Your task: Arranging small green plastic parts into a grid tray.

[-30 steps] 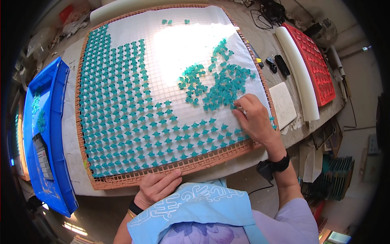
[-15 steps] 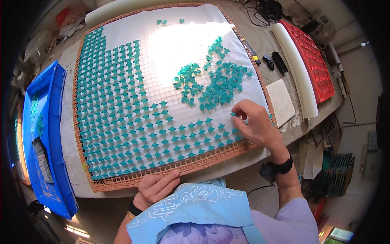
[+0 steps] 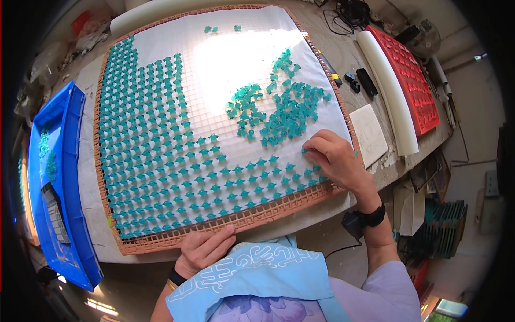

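Note:
Between thumb and fingertips, my right hand (image 3: 333, 159) pinches a small teal piece (image 3: 305, 151), held over the right part of a white sheet (image 3: 230, 147). The sheet lies on a brown lattice tray (image 3: 257, 214). My left hand (image 3: 205, 248) lies with its fingers stretched out on the tray's near rim and holds nothing. Rows of similar teal pieces (image 3: 145, 145) cover the sheet's left side and run along its near side. Farther off from my right hand is a loose heap of teal pieces (image 3: 292, 115). A few more lie near the far edge.
At the left stands a blue crate (image 3: 72, 177) with teal pieces and a dark keypad-like device (image 3: 54, 212) inside. To the right are a white tile (image 3: 368, 136), a white roll (image 3: 389, 94) and a red tray (image 3: 410, 80). Black cables (image 3: 348, 13) lie at the back.
The thumb and fingers of my right hand have drawn closer together around the teal piece and tilted down slightly. My left hand stays on the rim. The whole view has shifted a little.

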Demonstrator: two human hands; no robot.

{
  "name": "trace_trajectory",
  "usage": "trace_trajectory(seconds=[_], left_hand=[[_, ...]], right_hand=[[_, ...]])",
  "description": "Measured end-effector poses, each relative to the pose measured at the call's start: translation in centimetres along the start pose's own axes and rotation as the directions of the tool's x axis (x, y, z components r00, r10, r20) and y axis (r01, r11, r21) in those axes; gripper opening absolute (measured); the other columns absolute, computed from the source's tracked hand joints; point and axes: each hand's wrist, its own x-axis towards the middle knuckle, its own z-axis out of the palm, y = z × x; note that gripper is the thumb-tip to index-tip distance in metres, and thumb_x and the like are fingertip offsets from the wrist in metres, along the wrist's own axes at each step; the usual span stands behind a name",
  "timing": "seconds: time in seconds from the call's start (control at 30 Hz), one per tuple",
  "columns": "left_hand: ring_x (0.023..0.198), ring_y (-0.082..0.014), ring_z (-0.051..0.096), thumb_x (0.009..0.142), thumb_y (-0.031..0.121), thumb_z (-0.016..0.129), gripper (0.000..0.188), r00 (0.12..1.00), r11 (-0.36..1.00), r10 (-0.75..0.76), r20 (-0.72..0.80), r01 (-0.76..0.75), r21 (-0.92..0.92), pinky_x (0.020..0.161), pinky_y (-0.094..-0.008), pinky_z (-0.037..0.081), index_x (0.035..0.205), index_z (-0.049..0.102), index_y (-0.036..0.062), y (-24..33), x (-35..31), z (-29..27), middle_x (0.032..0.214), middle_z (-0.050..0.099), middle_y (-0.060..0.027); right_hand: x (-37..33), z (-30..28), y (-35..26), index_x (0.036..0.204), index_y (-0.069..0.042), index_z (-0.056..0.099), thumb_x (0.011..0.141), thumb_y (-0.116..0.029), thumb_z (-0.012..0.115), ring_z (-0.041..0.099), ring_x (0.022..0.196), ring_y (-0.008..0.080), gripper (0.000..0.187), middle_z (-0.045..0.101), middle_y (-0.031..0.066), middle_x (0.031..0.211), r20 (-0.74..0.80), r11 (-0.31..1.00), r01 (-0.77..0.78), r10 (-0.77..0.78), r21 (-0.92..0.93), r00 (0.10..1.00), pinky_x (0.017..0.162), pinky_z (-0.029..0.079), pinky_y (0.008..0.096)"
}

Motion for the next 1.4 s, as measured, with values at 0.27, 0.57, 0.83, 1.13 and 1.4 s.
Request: trace_trajectory(seconds=[0.27,0.57,0.83,1.13,1.4], left_hand=[[0.071,-0.009,0.065,0.074,0.01,0.072,0.022,1.0,1.0,0.001,-0.013,-0.001,-0.008,0.056,-0.0248,0.04,0.094,0.081,0.0109,-0.1,0.3,0.0,0.112,0.079,-0.002],[0.072,-0.009,0.065,0.074,0.01,0.072,0.023,1.0,1.0,-0.006,-0.008,0.005,-0.016,0.056,-0.0249,0.04,0.095,0.081,0.0111,-0.1,0.0,0.1,0.112,0.078,-0.0019],[0.073,-0.0088,0.065,0.074,0.01,0.072,0.022,1.0,1.0,-0.007,-0.009,0.007,-0.004,0.056,-0.0247,0.04,0.095,0.081,0.0113,-0.1,0.0,0.0,0.113,0.078,-0.0016],[0.074,-0.0096,0.066,0.078,0.01,0.072,0.02,1.0,1.0,-0.008,-0.009,0.008,-0.013,0.056,-0.0251,0.041,0.096,0.081,0.0108,0.0,0.0,0.1,0.112,0.078,-0.0023],[0.073,-0.0105,0.067,0.078,0.01,0.072,0.02,1.0,0.999,-0.026,0.006,0.026,-0.032,0.057,-0.0249,0.042,0.096,0.08,0.0106,0.1,0.4,-0.1,0.11,0.079,-0.0022]], right_hand=[[-0.6,0.0,-0.5,0.094,-0.001,0.066,0.085,-0.002,0.072,0.064,0.084,0.0342,0.011,0.063,0.0139,0.091,0.035,0.996,0.012,-0.015,0.085,0.999,0.074,0.052,0.0424],[-0.8,0.4,-0.5,0.094,-0.001,0.067,0.084,-0.002,0.073,0.064,0.084,0.0342,0.012,0.063,0.0138,0.09,0.05,0.993,0.001,-0.007,0.119,0.999,0.073,0.052,0.0425],[-0.2,-0.1,-0.8,0.099,0.0,0.068,0.084,-0.002,0.074,0.066,0.088,0.0345,0.017,0.064,0.0148,0.094,0.091,0.986,-0.063,0.049,0.156,0.995,0.076,0.053,0.0418],[2.1,0.9,0.7,0.103,-0.001,0.063,0.084,0.003,0.07,0.065,0.092,0.0366,0.021,0.062,0.0154,0.094,-0.106,0.988,-0.038,0.023,-0.149,0.994,0.08,0.052,0.0435],[0.3,-0.1,0.9,0.096,-0.002,0.063,0.081,0.005,0.069,0.066,0.093,0.0342,0.018,0.064,0.0143,0.094,-0.09,0.989,-0.147,0.149,0.026,0.985,0.08,0.053,0.0423]])
